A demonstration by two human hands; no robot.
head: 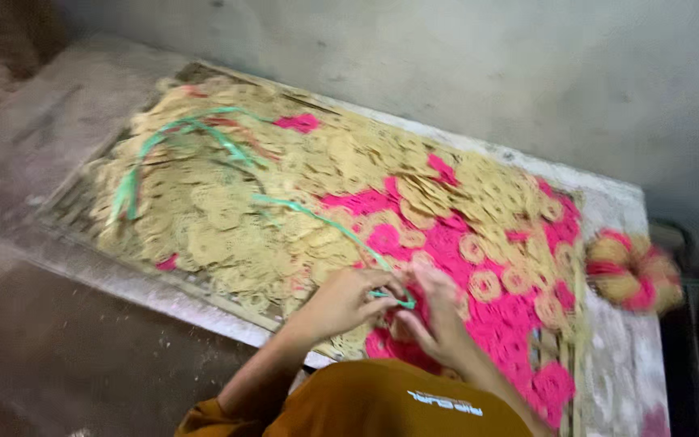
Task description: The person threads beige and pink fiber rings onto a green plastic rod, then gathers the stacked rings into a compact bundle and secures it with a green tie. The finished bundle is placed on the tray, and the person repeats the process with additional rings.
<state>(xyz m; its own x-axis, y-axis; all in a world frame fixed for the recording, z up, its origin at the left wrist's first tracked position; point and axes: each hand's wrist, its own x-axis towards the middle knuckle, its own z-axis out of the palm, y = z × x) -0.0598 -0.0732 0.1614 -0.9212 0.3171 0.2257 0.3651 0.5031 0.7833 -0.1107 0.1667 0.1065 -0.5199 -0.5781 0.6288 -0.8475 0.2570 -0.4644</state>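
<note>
Both hands meet low in the middle of the tray. The left hand (pixel 348 298) has its fingers (pixel 387 285) curled and pinched together on the near end of a green strip (pixel 317 217); the right hand (pixel 438 311) sits just beside it, its fingers (pixel 429 273) bent in toward the same spot. The blur hides whether the right ones actually clamp the strip or only touch it.

From the fingers the strip runs up and away to the left across the heap. A second green strip (pixel 173 137) loops well beyond it, near the far left corner.

Under and around the fingers lie round woven crackers (pixel 220 218), pale tan ones piled thick to the left, pink crackers (pixel 446 243) spread directly beneath the hands and off to the right. They all rest on a slatted tray (pixel 66 212), whose left edge shows bare slats. Its near edge passes just below the wrists, and its right edge stands close to the right of the fingers.

The tray lies on a pale table (pixel 616 340). Past the tray's right edge there is a free band of table, with a tied bundle (pixel 631 269) of tan and pink crackers sitting at its far end. Left of the tray the table is open too. Behind everything a grey wall (pixel 527 73) closes off the far side, and dark floor (pixel 58 348) opens on the near left.
</note>
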